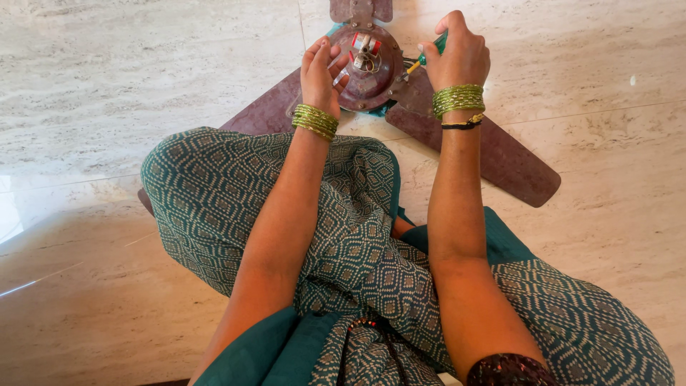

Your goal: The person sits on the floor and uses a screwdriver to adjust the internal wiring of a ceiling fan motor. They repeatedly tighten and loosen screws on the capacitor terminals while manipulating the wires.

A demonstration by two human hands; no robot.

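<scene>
A ceiling fan is lying on the pale marble floor [107, 86] in front of a seated person, and its round motor hub [368, 68] is standing open, so the covering part is judged already off — the wiring inside is showing, and nothing looks closed up again yet.

Going from the left, one brown blade [268, 111] is running out under the person's knee, which is draped in green patterned cloth [236, 200]. The left hand [320, 75] is resting on the near-left rim of the hub, fingers loosely spread and steadying it rather than clenching anything. A stack of green bangles [314, 120] is sitting on that wrist.

In the middle of the hub a small block [365, 43], red and white and box-shaped, is sitting among thin wires; it is the only label-like patch of colour here, and no package or sign is showing anywhere on the floor.

Further right, the right hand [461, 53] is closing firmly around a screwdriver [423, 61] with a green handle and a yellow band — its tip is pointing into the right side of the hub. Whether the tip is seated on a screw is too small to tell. Below that wrist, a second brown blade [500, 154] is stretching away to the right, and a short third stub [361, 10] is sitting at the top edge
</scene>
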